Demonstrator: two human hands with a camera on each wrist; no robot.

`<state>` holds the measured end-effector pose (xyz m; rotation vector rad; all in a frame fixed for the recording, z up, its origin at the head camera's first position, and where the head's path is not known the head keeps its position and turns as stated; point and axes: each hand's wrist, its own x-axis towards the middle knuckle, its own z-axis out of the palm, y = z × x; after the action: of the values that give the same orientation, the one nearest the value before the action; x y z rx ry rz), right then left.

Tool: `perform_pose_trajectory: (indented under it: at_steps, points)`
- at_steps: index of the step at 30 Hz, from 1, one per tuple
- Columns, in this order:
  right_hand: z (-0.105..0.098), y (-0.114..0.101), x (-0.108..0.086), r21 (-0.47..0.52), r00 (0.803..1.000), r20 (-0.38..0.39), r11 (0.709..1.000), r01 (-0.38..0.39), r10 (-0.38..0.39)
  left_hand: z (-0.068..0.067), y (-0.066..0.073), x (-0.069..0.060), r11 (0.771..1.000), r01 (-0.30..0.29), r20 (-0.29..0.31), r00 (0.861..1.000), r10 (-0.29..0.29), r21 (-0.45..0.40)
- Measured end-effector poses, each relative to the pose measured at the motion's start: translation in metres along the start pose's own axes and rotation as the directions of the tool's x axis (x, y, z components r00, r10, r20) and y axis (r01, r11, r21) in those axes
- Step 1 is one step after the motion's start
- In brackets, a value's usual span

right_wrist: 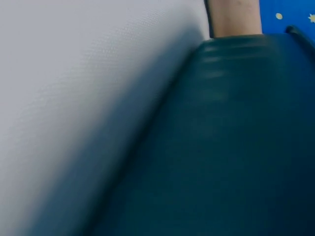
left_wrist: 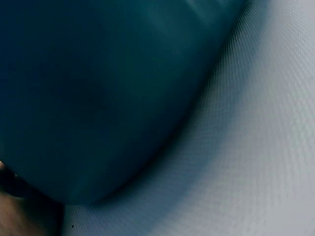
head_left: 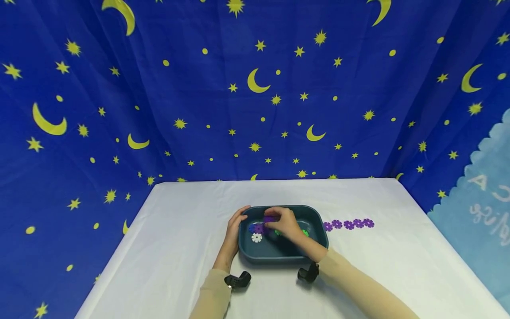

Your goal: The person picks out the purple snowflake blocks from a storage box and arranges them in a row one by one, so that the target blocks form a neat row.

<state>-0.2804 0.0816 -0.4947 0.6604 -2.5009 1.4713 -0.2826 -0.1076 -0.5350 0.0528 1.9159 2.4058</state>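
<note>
A dark teal plastic basin (head_left: 279, 259) stands on the white table. My left hand (head_left: 232, 232) holds its left wall near the far corner, fingertips at the rim. Inside the basin, my right hand (head_left: 284, 223) pinches a purple flower-shaped disc (head_left: 270, 219) between thumb and fingers. Below and left of it lie a white disc (head_left: 256, 238), a blue disc (head_left: 252, 228) and another purple disc (head_left: 259, 228). Green discs (head_left: 305, 232) show partly behind the right hand. Both wrist views show mostly the basin's outer wall (left_wrist: 108, 98), (right_wrist: 211, 137); neither shows the fingers' work.
Several purple discs (head_left: 349, 224) form a row on the table, right of the basin. The white cloth (head_left: 191, 230) covers the tabletop. Blue curtains (head_left: 223, 106) with yellow moons and stars stand behind and at the sides. A light-blue panel (head_left: 478, 212) hangs at right.
</note>
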Motion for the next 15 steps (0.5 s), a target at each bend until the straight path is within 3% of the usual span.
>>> perform_pose_trajectory:
  at_steps: [15]
  points:
    - [-0.041,0.006,-0.019,0.035,0.983,-0.178,0.999,-0.03,0.036,0.002,0.0,0.0,1.0,0.006,-0.02,1.0,-0.006,0.01]
